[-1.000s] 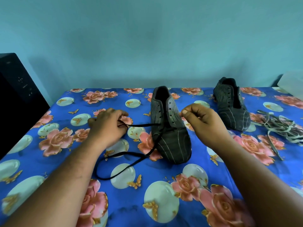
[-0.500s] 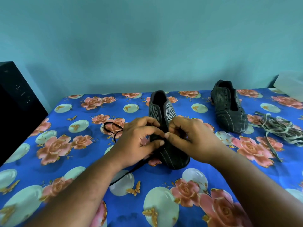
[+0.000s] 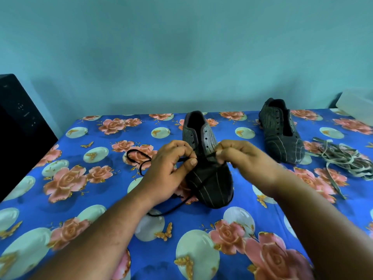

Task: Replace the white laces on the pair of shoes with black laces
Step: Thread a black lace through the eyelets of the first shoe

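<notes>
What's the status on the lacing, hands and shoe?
Left hand and right hand each pinch the black lace over the near shoe. Far shoe unlaced. White laces heaped aside, nothing blocking.

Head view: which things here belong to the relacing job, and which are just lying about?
In the job:
black lace, pinched by left hand and right hand
near shoe
far shoe
old laces

Lying about:
black box
white object
</notes>
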{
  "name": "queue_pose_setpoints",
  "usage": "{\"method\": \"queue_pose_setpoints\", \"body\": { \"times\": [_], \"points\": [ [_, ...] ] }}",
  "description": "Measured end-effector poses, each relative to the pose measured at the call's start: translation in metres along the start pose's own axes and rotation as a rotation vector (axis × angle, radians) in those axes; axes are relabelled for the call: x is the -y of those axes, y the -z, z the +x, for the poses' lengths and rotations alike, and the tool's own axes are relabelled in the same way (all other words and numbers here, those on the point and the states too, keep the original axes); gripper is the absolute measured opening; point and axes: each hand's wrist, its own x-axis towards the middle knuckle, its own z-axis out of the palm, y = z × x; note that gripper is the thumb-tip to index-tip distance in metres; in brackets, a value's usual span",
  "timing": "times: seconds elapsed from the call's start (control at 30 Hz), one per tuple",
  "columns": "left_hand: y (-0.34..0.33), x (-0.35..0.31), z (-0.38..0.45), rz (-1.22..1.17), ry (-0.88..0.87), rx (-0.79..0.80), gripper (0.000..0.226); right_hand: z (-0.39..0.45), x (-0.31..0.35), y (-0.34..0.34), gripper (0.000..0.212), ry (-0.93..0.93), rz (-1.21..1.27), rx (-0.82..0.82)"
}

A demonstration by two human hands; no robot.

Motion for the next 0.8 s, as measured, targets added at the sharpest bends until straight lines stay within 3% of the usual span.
{"method": "queue_pose_setpoints", "body": {
  "times": [0.07, 0.2, 0.3, 0.4, 0.5, 0.57, 0.7, 0.8],
  "points": [
    [0.0, 0.002, 0.0, -0.008, 0.022, -0.002, 0.025, -0.001, 0.002, 0.011, 0.024, -0.031, 0.264, -0.018],
    [-0.001, 0.003, 0.0, -0.049, 0.047, 0.012, 0.028, 0.001, 0.003, 0.033, 0.042, -0.087, 0.845, -0.278],
    [0.0, -0.001, 0.0, -0.122, 0.073, 0.024, 0.024, 0.005, -0.007, 0.055, 0.041, -0.123, 0.909, -0.509],
    [0.001, -0.004, -0.001, -0.263, 0.134, 0.022, 0.016, 0.005, -0.027, 0.073, 0.036, -0.186, 0.582, -0.719],
    [0.0, -0.011, -0.003, -0.423, 0.259, 0.021, 0.017, 0.008, -0.043, 0.073, 0.024, -0.189, -0.172, -0.752],
    [0.0, -0.012, -0.003, -0.447, 0.278, 0.016, 0.016, 0.008, -0.04, 0.058, 0.037, -0.075, -0.452, -0.683],
    [-0.003, -0.009, -0.001, -0.291, 0.104, -0.03, 0.015, 0.004, -0.02, 0.019, 0.061, 0.249, -0.566, -0.352],
    [-0.004, -0.01, 0.0, -0.234, 0.043, -0.044, 0.015, 0.002, -0.012, -0.004, 0.06, 0.347, -0.642, -0.18]
  ]
}}
